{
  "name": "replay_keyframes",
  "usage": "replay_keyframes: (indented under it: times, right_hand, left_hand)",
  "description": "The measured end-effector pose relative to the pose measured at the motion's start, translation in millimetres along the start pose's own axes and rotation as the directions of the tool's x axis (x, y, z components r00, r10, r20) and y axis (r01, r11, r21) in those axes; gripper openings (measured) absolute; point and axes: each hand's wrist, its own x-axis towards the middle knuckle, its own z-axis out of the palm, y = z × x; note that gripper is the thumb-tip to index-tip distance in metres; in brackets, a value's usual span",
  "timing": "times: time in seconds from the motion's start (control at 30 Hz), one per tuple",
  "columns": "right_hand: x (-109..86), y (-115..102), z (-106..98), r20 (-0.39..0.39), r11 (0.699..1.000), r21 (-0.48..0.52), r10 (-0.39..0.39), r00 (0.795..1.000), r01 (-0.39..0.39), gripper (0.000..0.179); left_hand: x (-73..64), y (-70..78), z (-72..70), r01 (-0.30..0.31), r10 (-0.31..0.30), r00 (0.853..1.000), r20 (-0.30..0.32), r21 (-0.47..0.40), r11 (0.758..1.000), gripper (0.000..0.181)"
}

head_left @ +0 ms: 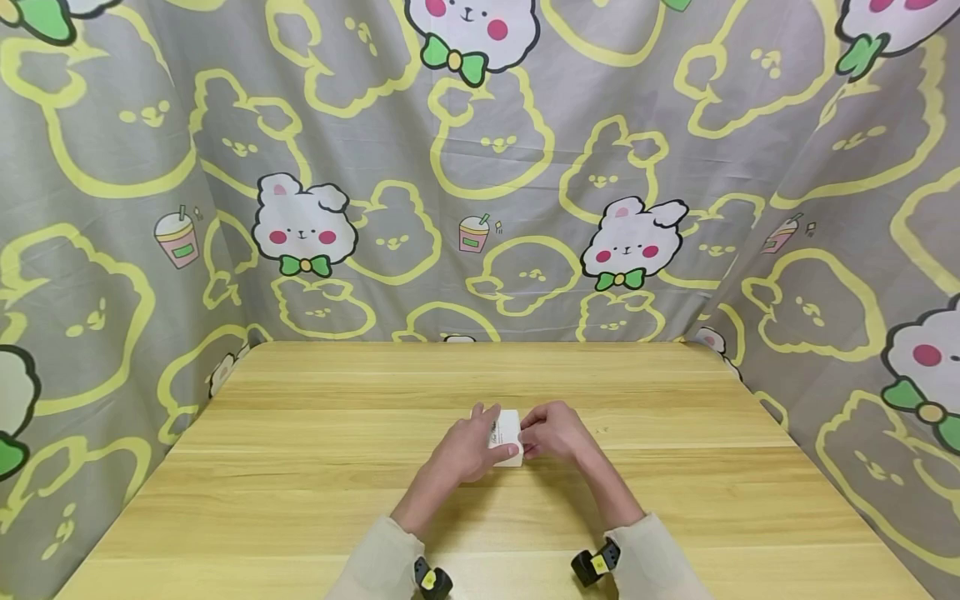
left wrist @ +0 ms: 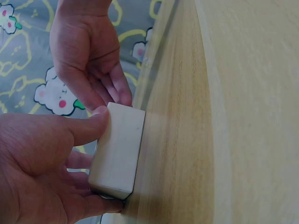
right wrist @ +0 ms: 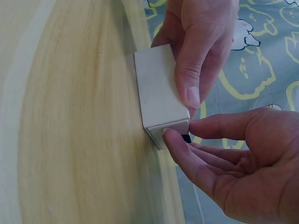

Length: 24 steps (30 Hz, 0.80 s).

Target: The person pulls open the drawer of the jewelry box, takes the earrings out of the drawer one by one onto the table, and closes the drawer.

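A small white cardboard box (head_left: 508, 427) with dark print on its top is at the middle of the wooden table. My left hand (head_left: 465, 448) grips it from the left, thumb along the near side and fingers at the far side. At the right end my right hand (head_left: 557, 432) pinches the box's end edge between thumb and finger. In the right wrist view, a small black piece (right wrist: 187, 138) shows beside those fingertips; what it is cannot be made out. The left wrist view shows the plain near side of the box (left wrist: 119, 144), its end partly hidden by fingers.
The wood-grain table (head_left: 300, 417) extends around both hands. A grey curtain (head_left: 517, 192) with rabbit and yellow outline prints hangs behind and at both sides. Black wrist cameras (head_left: 433, 581) are strapped at the beige sleeves (head_left: 378, 562).
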Motion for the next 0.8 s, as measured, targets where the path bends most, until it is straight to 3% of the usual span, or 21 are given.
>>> replay_keyframes:
  times: [0.8]
  right_hand:
    - [-3.1, -2.1, 0.6, 0.005, 1.0, -0.018, -0.018, 1.0, 0.018, 0.016]
  left_hand:
    - [-0.2, -0.5, 0.0, 0.001, -0.001, 1.0, 0.004, -0.01, 1.0, 0.076]
